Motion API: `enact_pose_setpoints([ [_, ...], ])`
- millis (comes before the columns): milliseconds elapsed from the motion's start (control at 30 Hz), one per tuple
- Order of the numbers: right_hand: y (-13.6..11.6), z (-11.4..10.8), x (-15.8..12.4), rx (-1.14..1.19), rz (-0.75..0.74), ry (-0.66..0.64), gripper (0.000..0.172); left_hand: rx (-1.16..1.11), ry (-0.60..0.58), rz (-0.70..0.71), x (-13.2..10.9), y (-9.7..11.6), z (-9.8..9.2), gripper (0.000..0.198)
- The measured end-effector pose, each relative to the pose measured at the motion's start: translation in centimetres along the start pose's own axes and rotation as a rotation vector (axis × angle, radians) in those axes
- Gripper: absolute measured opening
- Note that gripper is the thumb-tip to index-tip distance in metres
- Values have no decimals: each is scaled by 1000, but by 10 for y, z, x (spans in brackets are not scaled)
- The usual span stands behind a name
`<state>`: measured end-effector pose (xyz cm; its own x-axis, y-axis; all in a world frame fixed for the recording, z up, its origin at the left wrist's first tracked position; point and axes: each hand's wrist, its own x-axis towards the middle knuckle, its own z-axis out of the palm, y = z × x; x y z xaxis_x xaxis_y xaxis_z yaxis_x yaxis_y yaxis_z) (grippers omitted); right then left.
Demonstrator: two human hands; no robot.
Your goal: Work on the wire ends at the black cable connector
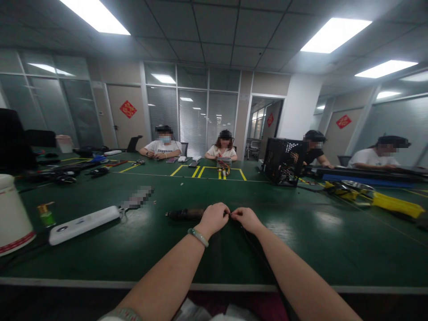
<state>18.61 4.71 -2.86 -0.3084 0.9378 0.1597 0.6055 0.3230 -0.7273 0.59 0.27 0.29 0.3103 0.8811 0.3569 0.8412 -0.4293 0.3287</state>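
Note:
A dark, elongated electric screwdriver (185,215) lies on the green table, its narrow tip pointing left. My left hand (216,218) is closed around its rear end, hiding that part. Just to the right, my right hand (246,219) pinches the end of a black cable (253,243) close to the tool's rear. The cable runs down toward the table's front edge beneath my right forearm. Between the two sets of fingertips is a small dark piece; whether cable and tool are joined there I cannot tell.
On the left lie a white power strip (85,224), a small green bottle (47,215) and a white tub (13,214). A black computer case (284,161) stands back right, near a yellow item (396,204). Several people sit across the green table (133,254).

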Motion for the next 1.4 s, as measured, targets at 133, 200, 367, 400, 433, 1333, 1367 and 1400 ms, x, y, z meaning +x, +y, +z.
enact_pose_setpoints([
  [133,2,1,1,0,8,-5,17,1,15,9,0,-2,1,17],
  [200,2,1,1,4,2,-7,17,10,22,18,0,-2,1,16],
  [367,-2,1,-1,-22,-16,7,17,29,16,1,1,0,1,17],
  [400,-4,1,-2,-29,-19,9,17,27,16,-6,1,0,2,17],
  [433,-5,1,-3,-36,-25,12,17,23,17,-10,1,-1,2,17],
  [1333,4,-4,-5,-161,-151,15,19,36,17,35,-3,1,-2,15],
  [1367,3,-3,-6,-160,-154,16,19,45,13,43,-3,2,-2,15],
  [1400,3,-3,-6,-158,-157,20,19,50,10,47,-3,2,-2,14],
])
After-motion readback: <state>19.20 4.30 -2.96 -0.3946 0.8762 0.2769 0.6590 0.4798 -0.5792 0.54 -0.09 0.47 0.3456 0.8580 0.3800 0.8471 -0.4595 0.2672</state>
